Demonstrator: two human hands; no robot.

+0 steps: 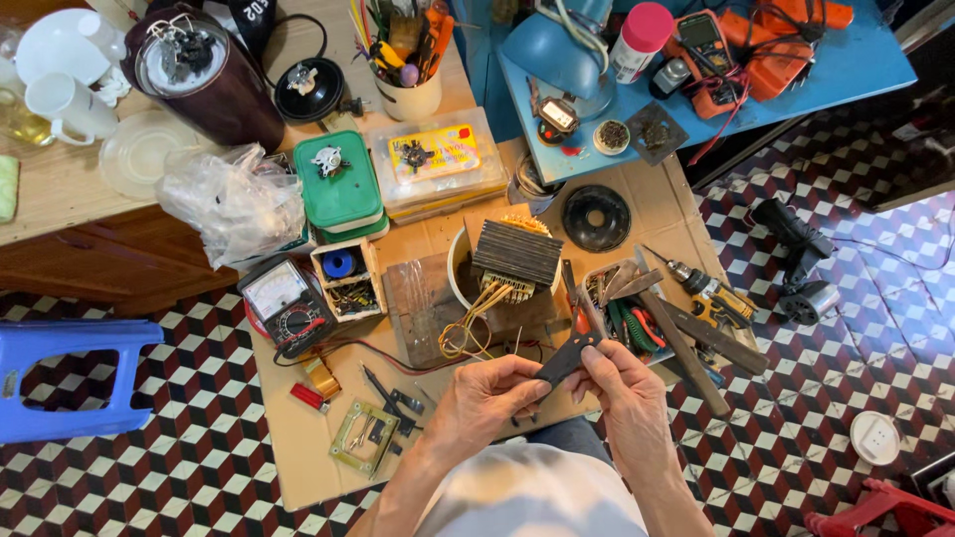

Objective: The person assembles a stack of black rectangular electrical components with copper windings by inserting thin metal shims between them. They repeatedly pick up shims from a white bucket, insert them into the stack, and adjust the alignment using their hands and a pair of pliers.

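Single head-worn view, steeply downward, close above cluttered cardboard (298,447) workspace.

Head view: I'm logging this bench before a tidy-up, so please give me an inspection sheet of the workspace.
Surface: brown cardboard sheet laid on a checkered tile floor.
Job's things: small dark scissors-like tool held between both hands; transformer with yellow wires standing on a wooden block just beyond it.
Clutter: analog meter, green box, tool tray, cordless drill, pen cup, plastic bag.
Grips: left hand and right hand both closed on the tool.
Cables: red meter lead running across the cardboard.
Surroundings: blue stool, blue table, wooden desk.
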